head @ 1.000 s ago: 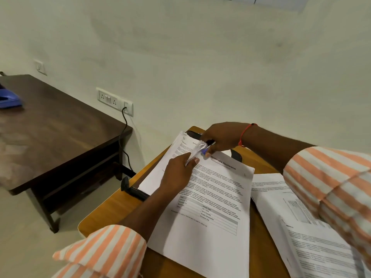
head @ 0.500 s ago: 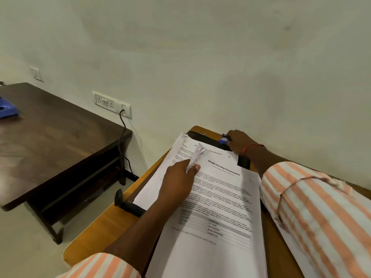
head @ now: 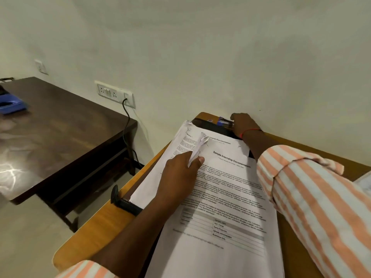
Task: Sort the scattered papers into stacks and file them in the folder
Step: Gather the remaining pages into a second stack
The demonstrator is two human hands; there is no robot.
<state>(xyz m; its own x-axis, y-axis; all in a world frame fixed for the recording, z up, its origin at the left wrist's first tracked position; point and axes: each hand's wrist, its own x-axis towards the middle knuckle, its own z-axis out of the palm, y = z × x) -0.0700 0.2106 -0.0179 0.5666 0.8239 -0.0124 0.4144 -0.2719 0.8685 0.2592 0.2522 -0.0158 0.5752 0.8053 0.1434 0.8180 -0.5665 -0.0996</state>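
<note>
A stack of printed papers (head: 220,197) headed "Sample Internship Documentation" lies on a black folder (head: 212,128) on the orange wooden desk (head: 96,233). My left hand (head: 180,173) rests on the stack and pinches the curled-up top-left corner of the sheets (head: 199,145) between thumb and fingers. My right hand (head: 244,124) reaches to the desk's far edge by the wall. Its fingers are curled on a small blue stapler (head: 223,121) that sits on the folder's far end.
A dark wooden table (head: 60,127) stands to the left with a blue object (head: 12,105) on it. A wall socket (head: 114,93) has a black cable (head: 126,127) hanging down between the two tables. More paper (head: 364,183) shows at the right edge.
My right hand took the blue stapler away from the paper corner and carried it to the desk's far edge by the wall. The left hand kept pinching the corner.
</note>
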